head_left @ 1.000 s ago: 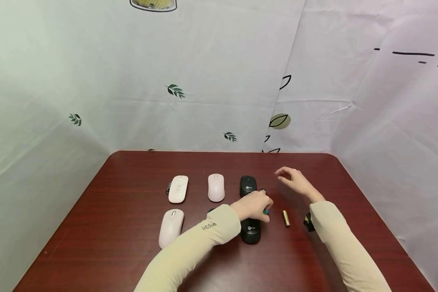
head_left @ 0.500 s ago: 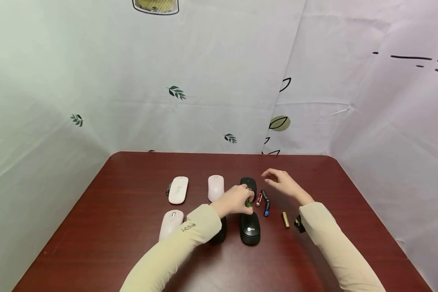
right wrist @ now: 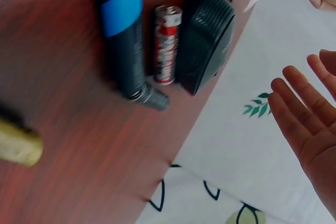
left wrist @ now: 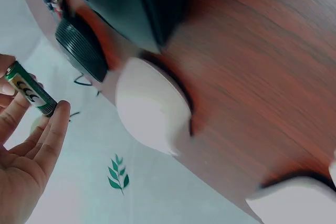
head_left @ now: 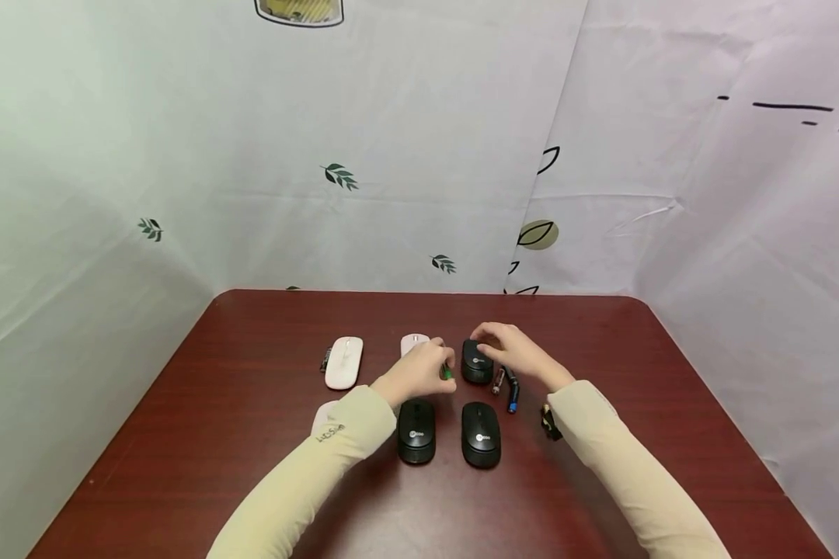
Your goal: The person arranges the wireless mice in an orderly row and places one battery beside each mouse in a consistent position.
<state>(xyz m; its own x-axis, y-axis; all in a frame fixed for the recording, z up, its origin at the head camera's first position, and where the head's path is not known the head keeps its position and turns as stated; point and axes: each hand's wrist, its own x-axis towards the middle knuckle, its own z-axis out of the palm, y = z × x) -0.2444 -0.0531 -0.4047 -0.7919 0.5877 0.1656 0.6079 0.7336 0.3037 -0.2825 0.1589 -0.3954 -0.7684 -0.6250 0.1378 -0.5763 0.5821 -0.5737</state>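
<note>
My left hand [head_left: 422, 371] pinches a green battery [left wrist: 30, 88] between thumb and fingertips, raised over the table. In the head view that hand overlaps a pale pink mouse [head_left: 415, 340]. My right hand [head_left: 520, 353] holds nothing; its fingers, relaxed in the right wrist view, overlap the far black mouse [head_left: 477, 366] in the head view. Close by lie a blue-and-black battery [right wrist: 125, 40], a red-and-white battery [right wrist: 166, 45] and a small dark grey battery [right wrist: 152, 98]. A gold battery [right wrist: 18, 142] is farther off, hidden in the head view behind the right wrist's gear.
Two more black mice, one at the middle [head_left: 416, 432] and one to its right [head_left: 481, 435], rest on the reddish table [head_left: 252, 481]. A white mouse [head_left: 343, 362] lies at the left with a dark item beside it. My left sleeve mostly hides another pale mouse [head_left: 322, 415].
My left hand has moved left with the green battery, from the black mice to the pale pink mouse. My right hand has also moved left, over the far black mouse.
</note>
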